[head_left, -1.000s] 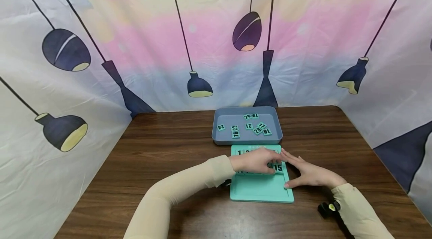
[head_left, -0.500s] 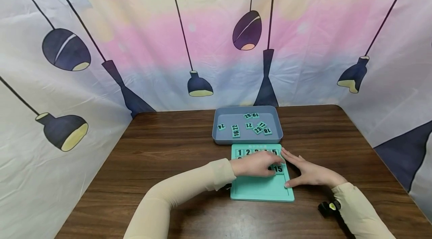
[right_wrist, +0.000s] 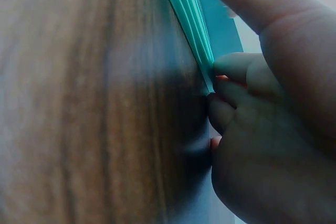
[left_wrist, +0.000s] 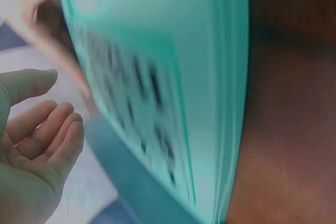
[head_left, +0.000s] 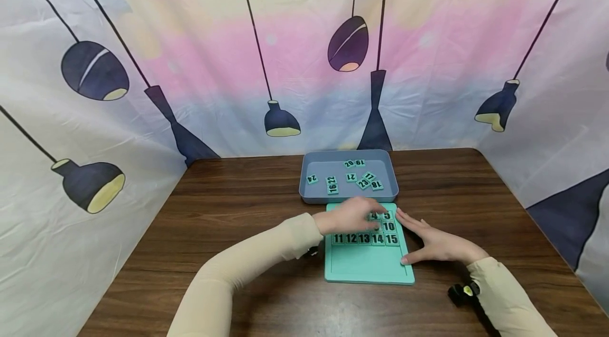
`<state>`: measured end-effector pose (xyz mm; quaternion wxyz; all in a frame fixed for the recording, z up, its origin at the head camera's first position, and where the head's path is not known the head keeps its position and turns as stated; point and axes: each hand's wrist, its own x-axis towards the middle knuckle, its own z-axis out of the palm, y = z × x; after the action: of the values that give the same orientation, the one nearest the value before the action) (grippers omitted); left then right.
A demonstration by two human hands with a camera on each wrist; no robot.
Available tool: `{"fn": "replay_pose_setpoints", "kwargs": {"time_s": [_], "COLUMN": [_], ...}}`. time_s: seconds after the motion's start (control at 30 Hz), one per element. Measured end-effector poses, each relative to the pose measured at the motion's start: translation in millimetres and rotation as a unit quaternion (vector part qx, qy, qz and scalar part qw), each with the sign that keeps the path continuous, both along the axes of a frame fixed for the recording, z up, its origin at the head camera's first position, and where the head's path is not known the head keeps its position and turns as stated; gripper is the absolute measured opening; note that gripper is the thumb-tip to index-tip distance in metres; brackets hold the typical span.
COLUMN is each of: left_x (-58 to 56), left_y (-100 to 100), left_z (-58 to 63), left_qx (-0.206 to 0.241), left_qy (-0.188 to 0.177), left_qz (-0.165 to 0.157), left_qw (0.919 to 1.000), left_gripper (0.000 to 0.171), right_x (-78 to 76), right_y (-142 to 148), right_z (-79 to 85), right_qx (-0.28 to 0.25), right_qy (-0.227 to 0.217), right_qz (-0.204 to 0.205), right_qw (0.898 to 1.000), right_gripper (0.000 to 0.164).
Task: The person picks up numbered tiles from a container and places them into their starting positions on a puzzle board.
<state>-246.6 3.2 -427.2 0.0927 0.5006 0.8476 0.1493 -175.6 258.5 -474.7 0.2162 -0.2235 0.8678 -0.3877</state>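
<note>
A mint-green number board (head_left: 366,265) lies on the table, with number tiles (head_left: 364,239) set in rows on its upper part. Over the top rows hovers my left hand (head_left: 352,214), covering several of the low numbers. In the left wrist view its thumb and loosely bent fingers (left_wrist: 39,135) are apart, with nothing between them. My right hand (head_left: 437,244) rests along the board's right side, thumb and fingertips touching the edge. The right wrist view shows those fingers (right_wrist: 231,69) against the green rim.
Behind the board stands a blue-grey tray (head_left: 316,198) holding several loose tiles (head_left: 363,184), among them 16 and 22. The wooden table (head_left: 238,184) extends around both. A cloth backdrop (head_left: 214,62) with printed lamps hangs behind it.
My left hand has moved off tile 15, up and to the left, uncovering the row from 11 to 15. The right hand has stayed at the board's edge.
</note>
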Motion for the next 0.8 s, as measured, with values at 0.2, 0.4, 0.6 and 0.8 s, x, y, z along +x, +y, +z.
{"fn": "replay_pose_setpoints", "kwargs": {"time_s": [0.2, 0.4, 0.6, 0.8], "left_x": [-27.9, -49.4, -69.2, -79.6], "left_y": [-24.4, -53.9, -81.1, -95.7], "left_z": [20.3, 38.5, 40.4, 26.7], "left_qx": [0.049, 0.092, 0.119, 0.077], "left_qy": [-0.016, -0.054, -0.074, -0.067], "left_qz": [0.077, 0.153, 0.221, 0.256], "left_qw": [0.9957, 0.9825, 0.9651, 0.9612], "left_gripper": [0.037, 0.037, 0.038, 0.039], "right_x": [-0.3, 0.0, -0.2, 0.0], "right_y": [-1.6, -0.2, 0.7, 0.6], "right_z": [-0.9, -3.1, -4.1, -5.4], "right_qx": [0.011, 0.019, 0.020, 0.017], "right_qy": [0.008, 0.018, 0.012, 0.017], "right_qz": [-0.002, 0.000, -0.001, 0.002], "right_qw": [1.000, 1.000, 1.000, 1.000], "right_gripper": [0.111, 0.112, 0.112, 0.110]}}
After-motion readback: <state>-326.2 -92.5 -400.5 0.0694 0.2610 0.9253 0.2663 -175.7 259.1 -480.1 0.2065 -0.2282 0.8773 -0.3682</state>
